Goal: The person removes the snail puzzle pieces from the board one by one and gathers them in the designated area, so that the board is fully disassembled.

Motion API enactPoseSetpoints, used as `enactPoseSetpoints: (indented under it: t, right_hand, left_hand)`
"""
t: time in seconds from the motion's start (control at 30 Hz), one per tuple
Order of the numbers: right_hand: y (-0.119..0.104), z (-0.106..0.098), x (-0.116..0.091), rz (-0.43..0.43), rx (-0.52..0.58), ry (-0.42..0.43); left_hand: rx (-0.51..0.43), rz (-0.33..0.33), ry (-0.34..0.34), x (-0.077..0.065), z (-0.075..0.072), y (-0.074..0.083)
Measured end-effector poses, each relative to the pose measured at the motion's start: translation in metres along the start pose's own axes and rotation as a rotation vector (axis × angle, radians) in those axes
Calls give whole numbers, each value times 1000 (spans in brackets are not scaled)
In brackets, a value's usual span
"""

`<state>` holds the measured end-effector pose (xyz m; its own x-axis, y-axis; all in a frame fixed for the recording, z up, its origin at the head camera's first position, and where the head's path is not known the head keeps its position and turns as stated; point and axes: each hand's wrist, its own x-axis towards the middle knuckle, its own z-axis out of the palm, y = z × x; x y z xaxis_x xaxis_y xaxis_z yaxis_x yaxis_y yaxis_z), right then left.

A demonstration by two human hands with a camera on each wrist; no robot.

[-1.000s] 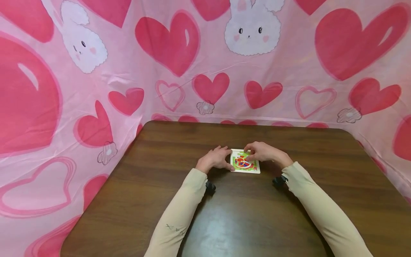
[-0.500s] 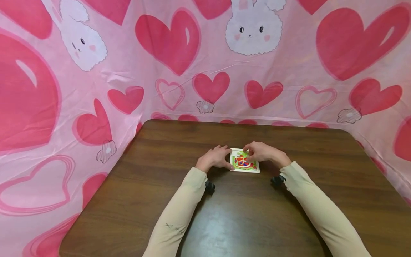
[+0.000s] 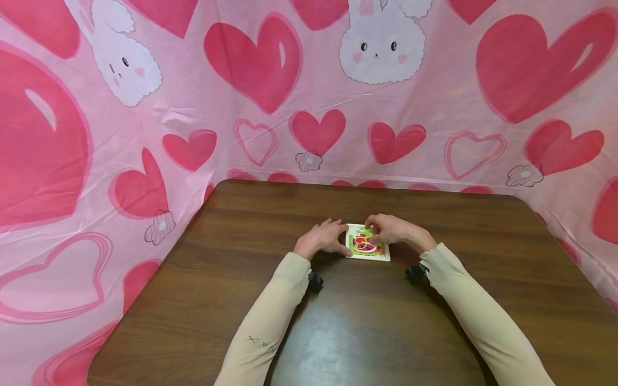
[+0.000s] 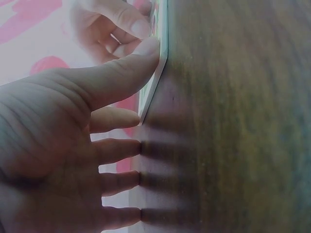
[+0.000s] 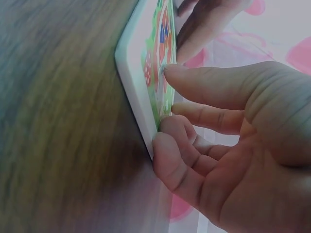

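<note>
A small square board (image 3: 369,258) with a pale rim and a bright red, green and blue picture, apparently a puzzle board, lies flat on the table. My left hand (image 3: 322,237) is at its left side with fingers spread; the thumb touches the front edge and the forefinger (image 4: 116,119) reaches the corner. In the right wrist view, my right hand (image 5: 257,145) rests thumb and forefinger tips on the picture, slightly apart. Its other fingers (image 5: 170,160) bend by the board's edge. Whether a piece sits between the right fingertips cannot be made out.
The brown wooden table (image 3: 232,241) extends around the board on all sides. Behind and beside it hangs a pink cloth (image 3: 318,80) printed with hearts and rabbits. Dark wrist cameras (image 3: 315,282) sit under both cuffs.
Both hands stay at the board almost unmoved. The right wrist has shifted very slightly to the left; the board lies where it was.
</note>
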<state>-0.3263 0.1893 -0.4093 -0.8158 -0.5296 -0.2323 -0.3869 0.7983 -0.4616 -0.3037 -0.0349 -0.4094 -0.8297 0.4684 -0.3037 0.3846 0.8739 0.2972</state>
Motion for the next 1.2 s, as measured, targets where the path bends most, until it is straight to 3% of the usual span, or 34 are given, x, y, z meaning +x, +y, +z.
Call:
enactPoseSetpoints:
  t: [0.9,1.2]
  right_hand:
    - [-2,4,1,-64,56,137]
    - [-2,5,2,-81,0,61]
  left_hand:
    - [9,-6,-2,-2,-1,2]
    - [6,-8,6,-2,-1,2]
